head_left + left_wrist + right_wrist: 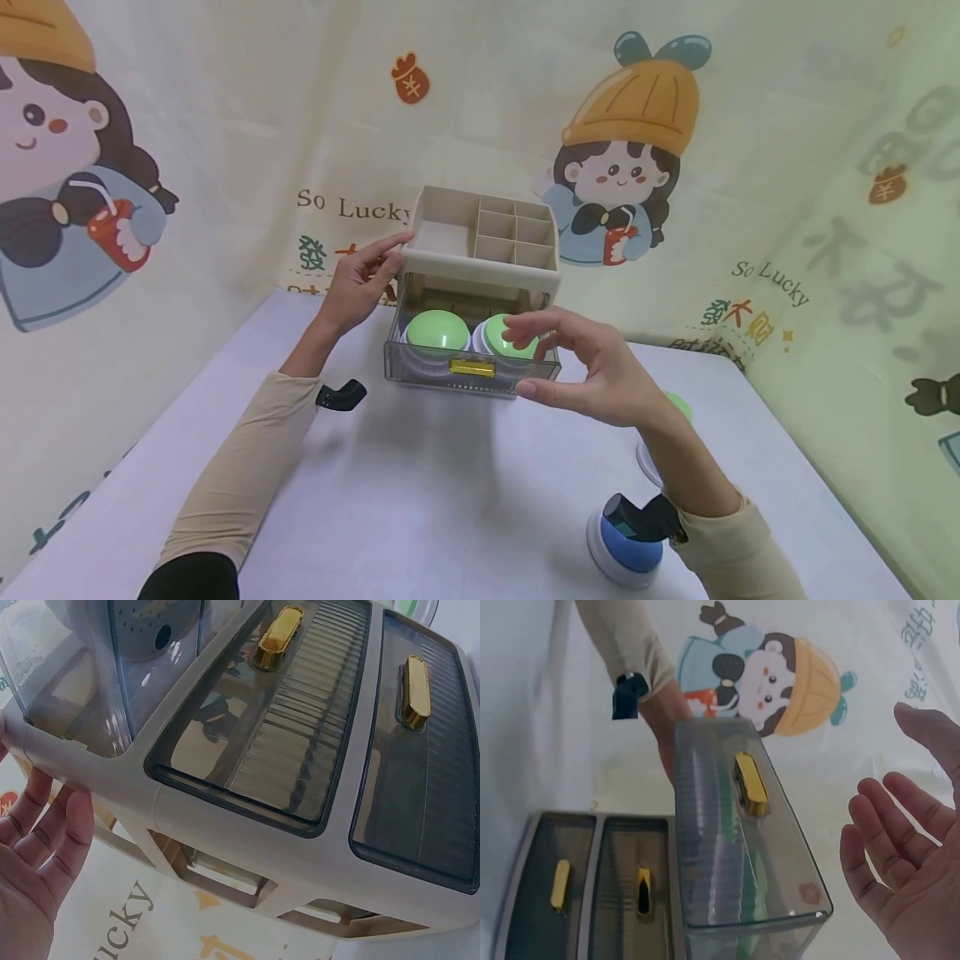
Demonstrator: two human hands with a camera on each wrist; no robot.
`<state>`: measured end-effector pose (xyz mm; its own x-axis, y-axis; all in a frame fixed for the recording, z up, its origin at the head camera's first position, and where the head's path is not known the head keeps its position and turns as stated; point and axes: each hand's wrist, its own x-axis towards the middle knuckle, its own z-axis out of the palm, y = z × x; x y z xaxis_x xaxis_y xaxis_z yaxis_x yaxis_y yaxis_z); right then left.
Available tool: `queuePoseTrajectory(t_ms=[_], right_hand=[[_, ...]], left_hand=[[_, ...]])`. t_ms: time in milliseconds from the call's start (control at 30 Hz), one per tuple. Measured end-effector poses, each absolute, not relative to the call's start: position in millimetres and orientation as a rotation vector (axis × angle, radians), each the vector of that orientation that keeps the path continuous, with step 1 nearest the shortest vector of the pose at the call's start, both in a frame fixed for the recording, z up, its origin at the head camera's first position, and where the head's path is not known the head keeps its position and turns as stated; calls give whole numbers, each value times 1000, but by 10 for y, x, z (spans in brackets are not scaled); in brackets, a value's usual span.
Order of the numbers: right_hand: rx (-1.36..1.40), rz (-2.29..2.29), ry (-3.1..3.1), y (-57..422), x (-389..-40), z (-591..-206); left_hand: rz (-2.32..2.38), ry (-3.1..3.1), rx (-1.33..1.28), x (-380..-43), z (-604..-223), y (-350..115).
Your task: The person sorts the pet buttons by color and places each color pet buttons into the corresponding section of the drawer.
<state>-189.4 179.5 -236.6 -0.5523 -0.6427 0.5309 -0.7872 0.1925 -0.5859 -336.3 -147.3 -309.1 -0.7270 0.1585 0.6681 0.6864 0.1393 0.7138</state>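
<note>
A beige desktop drawer organizer [483, 264] with a divided top stands toward the back of the table. Its top drawer [408, 372], clear smoky plastic with a gold handle [472, 367], is pulled out. Inside sit a green domed push button [437, 330] and, to its right, a second green push button [497, 335], partly behind my right fingers. My left hand [362, 282] grips the organizer's upper left corner, thumb in front. Spread and holding nothing, my right hand [592, 367] hovers at the drawer's right front corner; the right wrist view shows its fingers apart from the drawer.
A blue domed push button [632, 552] with a white base is on the table by my right wrist. Farther back, another green push button [679, 405] is mostly hidden by my right forearm. A printed cloth [480, 100] hangs behind the table.
</note>
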Motion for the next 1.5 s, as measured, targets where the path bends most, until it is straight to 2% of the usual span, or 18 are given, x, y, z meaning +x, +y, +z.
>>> queuePoseTrajectory(t_ms=[900, 1200, 1500], right_hand=[[1455, 1409, -2352, 1681, -1698, -2788], [1507, 1627, -2393, 1596, -1718, -2990], [1336, 2067, -2509, 1485, -1679, -3101]], left_hand=[[-1628, -1966, -828, -3362, -3100, -1462], [-1619, -1973, -822, -3364, -3101, -1459], [-1613, -1960, -825, -3369, -3103, -1454]])
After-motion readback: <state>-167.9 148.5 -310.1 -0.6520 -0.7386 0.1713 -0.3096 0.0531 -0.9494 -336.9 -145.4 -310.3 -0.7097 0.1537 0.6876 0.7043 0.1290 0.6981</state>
